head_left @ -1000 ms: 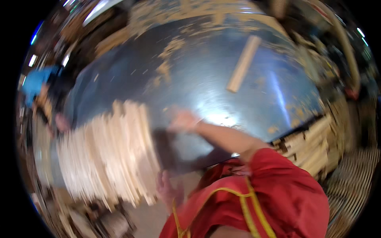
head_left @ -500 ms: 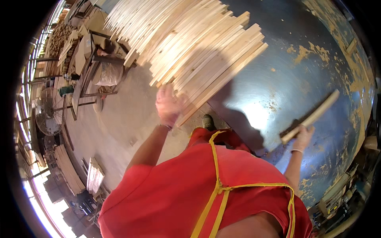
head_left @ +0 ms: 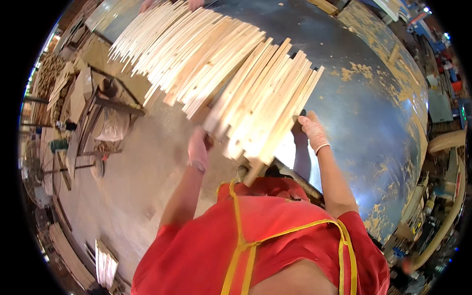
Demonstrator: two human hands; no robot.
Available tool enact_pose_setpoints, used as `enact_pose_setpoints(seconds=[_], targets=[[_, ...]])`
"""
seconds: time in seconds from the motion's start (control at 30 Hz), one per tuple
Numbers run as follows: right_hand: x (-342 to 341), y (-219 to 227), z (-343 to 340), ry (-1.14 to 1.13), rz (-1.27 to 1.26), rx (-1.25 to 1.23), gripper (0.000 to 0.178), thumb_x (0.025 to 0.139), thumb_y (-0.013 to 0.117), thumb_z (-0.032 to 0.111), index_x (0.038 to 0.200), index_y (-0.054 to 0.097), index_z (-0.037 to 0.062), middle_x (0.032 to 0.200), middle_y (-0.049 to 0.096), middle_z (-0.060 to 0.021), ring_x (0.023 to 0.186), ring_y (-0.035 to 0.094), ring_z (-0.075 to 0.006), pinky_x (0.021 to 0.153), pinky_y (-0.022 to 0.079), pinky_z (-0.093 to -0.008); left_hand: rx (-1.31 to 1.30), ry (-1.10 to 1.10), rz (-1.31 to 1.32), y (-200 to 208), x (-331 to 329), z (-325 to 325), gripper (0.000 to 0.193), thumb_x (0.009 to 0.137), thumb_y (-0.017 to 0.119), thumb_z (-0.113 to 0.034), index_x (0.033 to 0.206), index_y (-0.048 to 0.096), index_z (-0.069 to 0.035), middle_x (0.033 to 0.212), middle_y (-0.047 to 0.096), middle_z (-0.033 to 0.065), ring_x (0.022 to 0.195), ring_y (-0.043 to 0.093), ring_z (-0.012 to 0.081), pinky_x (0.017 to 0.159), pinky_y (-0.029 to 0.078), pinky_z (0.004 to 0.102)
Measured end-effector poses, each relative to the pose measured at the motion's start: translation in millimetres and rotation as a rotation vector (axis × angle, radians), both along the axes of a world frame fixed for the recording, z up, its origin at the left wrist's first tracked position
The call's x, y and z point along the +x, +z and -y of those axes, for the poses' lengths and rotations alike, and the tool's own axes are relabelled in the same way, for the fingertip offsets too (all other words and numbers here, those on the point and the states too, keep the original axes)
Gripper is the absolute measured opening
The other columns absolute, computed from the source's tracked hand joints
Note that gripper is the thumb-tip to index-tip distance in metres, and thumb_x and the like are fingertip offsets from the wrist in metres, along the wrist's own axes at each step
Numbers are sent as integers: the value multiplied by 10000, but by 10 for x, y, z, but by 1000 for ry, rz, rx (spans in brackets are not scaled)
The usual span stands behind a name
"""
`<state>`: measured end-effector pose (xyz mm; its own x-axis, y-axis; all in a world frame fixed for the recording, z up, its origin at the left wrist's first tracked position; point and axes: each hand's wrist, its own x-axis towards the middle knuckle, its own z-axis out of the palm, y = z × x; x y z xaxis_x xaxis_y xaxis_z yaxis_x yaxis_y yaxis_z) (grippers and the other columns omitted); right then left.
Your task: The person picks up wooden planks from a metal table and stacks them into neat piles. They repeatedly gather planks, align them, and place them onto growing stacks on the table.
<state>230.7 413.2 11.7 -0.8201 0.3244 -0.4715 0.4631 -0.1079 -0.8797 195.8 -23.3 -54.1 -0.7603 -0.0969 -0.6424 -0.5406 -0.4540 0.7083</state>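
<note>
Long pale wooden strips [head_left: 260, 93] lie side by side in a group in front of me, their near ends uneven and blurred. At the group's near left corner is my left hand [head_left: 198, 147], fingers curled in against the strips and partly hidden. My right hand [head_left: 313, 130], in a whitish glove, closes on the group's right side with its thumb up; a dark bit shows by the thumb, and its other fingers are mostly hidden. More strips [head_left: 182, 54] lie in a wide row farther off to the left. Beneath them is a dark shiny tabletop [head_left: 364, 123].
Another person's hands [head_left: 195, 4] touch the row's far end. Sawdust [head_left: 359, 71] is scattered over the table. Left of the concrete floor [head_left: 132, 162] stands a cluttered metal-framed bench [head_left: 93, 103]. A ribbed hose [head_left: 450, 211] runs along the right.
The near strips have turned and separated from the row. My right hand has moved left from the table to their side; the curved wooden piece it held is no longer clearly visible.
</note>
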Motion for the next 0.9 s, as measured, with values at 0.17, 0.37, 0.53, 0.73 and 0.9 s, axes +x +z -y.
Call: enact_pose_setpoints(seconds=[0.17,0.37,0.53,0.73,0.9], targets=[[-100,76,-396,11,83,301,921,977,771,358,1646,330,-97,1555,577,-274,1420,573,-335,1167,455,-395,-569,-811,-117,115,549,-308,518,990,679,-480,1228,695,-20,1203,743,148,1134,706,299,950,555,429],[-383,110,-860,54,181,97,1108,958,803,398,1712,155,-92,1646,484,-293,1526,486,-339,1237,392,-377,-1157,-1037,-121,1026,-1031,-1203,930,951,642,-664,1598,488,-15,1569,574,248,1447,570,411,1200,462,488],[-897,161,-1022,418,380,620,845,926,767,546,1476,586,-69,1298,742,-295,1220,718,-426,1079,538,-449,-1247,-1066,-120,702,-1613,-2077,984,927,714,-652,1614,452,2,1573,555,272,1422,589,390,1186,477,474],[-730,51,-1099,232,253,466,714,909,768,486,1404,664,-19,1207,788,-254,1124,765,-388,1001,574,-439,-409,-785,-45,625,-1569,-2404,900,902,870,-281,1631,406,-27,1370,683,157,1244,687,282,1035,596,410],[-639,321,-1226,-22,5,470,647,900,781,410,1380,688,-15,1180,804,-223,1088,782,-339,983,578,-423,-96,-661,-198,1185,-1580,-2624,832,892,865,-23,1605,438,-67,1301,705,117,1155,710,234,964,652,388]])
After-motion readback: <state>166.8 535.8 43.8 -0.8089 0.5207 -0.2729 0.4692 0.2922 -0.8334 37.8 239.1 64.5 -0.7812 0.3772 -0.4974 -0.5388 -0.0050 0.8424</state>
